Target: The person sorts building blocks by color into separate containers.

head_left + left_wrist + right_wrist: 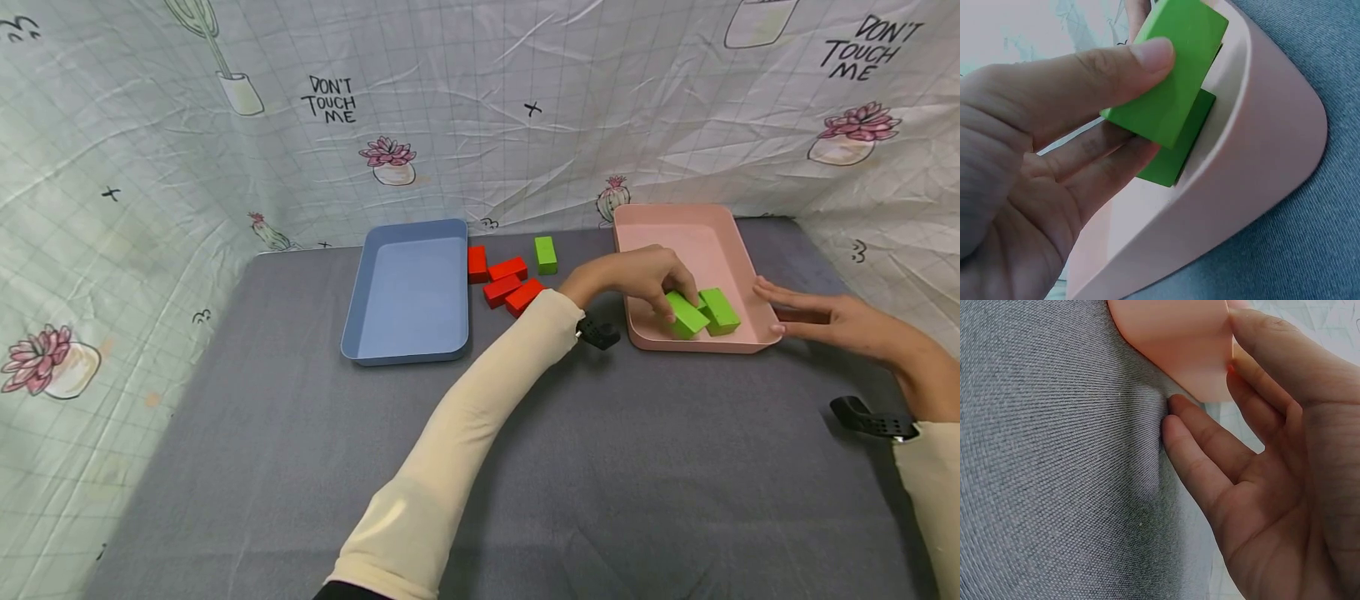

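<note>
My left hand (647, 273) pinches a green block (686, 317) between thumb and fingers, low over the near part of the pink tray (675, 229). In the left wrist view the thumb presses on the block's face, and the block overlaps another green block (1169, 165) beneath it. A green block (722, 313) is beside the held one in the tray. At the tray's right side, my right hand (847, 323) touches the outer wall with extended fingertips. The right wrist view shows its thumb and a finger against the tray wall (1179, 350), while other fingertips rest on the grey cloth.
To the left stands a blue tray (412, 292). Between the trays lie several red blocks (507, 268) and one green block (546, 255), partly beyond the left forearm. Grey cloth (637, 467) covers the table, with a printed curtain (480, 108) behind.
</note>
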Demonstrator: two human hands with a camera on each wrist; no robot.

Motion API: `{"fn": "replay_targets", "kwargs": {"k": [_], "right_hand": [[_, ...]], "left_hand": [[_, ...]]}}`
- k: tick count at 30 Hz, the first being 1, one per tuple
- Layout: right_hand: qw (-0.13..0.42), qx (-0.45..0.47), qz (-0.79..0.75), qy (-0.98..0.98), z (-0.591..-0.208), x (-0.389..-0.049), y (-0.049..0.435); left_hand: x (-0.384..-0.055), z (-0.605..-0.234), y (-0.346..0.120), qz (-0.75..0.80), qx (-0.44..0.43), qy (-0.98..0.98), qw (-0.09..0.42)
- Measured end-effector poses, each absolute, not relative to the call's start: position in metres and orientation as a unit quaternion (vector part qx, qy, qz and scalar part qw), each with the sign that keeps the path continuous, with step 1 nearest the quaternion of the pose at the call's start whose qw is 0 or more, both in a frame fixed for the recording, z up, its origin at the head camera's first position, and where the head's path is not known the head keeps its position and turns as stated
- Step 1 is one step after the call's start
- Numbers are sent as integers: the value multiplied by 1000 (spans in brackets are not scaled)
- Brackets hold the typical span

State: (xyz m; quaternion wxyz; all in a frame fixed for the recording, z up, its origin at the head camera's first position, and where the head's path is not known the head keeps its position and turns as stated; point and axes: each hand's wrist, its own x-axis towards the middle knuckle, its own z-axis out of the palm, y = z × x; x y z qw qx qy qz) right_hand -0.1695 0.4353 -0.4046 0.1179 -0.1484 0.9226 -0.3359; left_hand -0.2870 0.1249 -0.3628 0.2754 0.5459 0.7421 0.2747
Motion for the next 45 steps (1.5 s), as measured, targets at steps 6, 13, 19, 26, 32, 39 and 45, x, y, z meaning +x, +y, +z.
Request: {"fn": "replay_targets", "kwargs": {"k": [6, 13, 19, 26, 32, 39, 45], "right_hand": [[119, -150, -339, 921, -405, -170, 437], [122, -147, -332, 924, -405, -169, 437], [117, -149, -330, 925, -405, -170, 437], [119, -146, -333, 924, -405, -171, 438], [124, -142, -332, 924, -404, -171, 439], [121, -141, -325, 927, -404, -171, 438], [124, -138, -317, 930, -404, -170, 438]], "left_hand": [[-289, -363, 132, 266, 538, 751, 274], [-294, -367, 138, 251, 541, 758, 264], [-296, -370, 140, 242, 543, 762, 257], [-296, -369, 141, 244, 542, 760, 263], [-298, -370, 141, 267, 538, 748, 280], [-301, -377, 141, 324, 505, 721, 347], [-305, -380, 140, 355, 491, 697, 385]]}}
